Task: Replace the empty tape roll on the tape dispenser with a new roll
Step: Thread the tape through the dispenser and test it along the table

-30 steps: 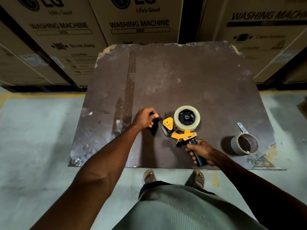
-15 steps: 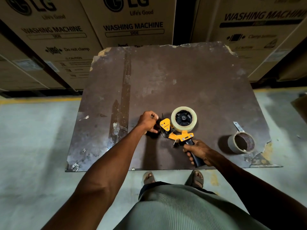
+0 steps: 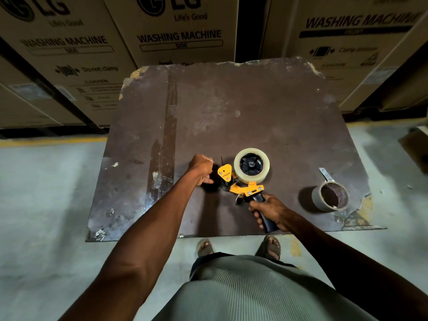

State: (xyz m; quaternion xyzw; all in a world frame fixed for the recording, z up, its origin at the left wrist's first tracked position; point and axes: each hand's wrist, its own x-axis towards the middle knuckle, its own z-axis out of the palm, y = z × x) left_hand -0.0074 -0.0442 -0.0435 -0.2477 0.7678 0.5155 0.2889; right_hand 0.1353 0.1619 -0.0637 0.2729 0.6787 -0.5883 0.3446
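Note:
A yellow tape dispenser (image 3: 240, 187) lies on its side on a worn brown board (image 3: 231, 112). A full clear tape roll (image 3: 252, 166) sits on its black hub. My right hand (image 3: 269, 210) grips the dispenser's dark handle near the board's front edge. My left hand (image 3: 200, 169) is at the dispenser's front end, fingers curled and pinching something small there, probably the tape end; what it holds is hidden. The empty roll, a cardboard core (image 3: 330, 196) with a loose tape tail, stands on the board to the right.
The board rests low above a grey concrete floor (image 3: 46, 193). Large cardboard washing machine boxes (image 3: 180, 31) stand behind it. My sandalled feet (image 3: 238, 247) are just before the board's front edge, whose front right corner is chipped.
My left hand stayed at the dispenser's front end, shifting slightly closer to it. The right hand kept its grip on the handle. The view shifted a little.

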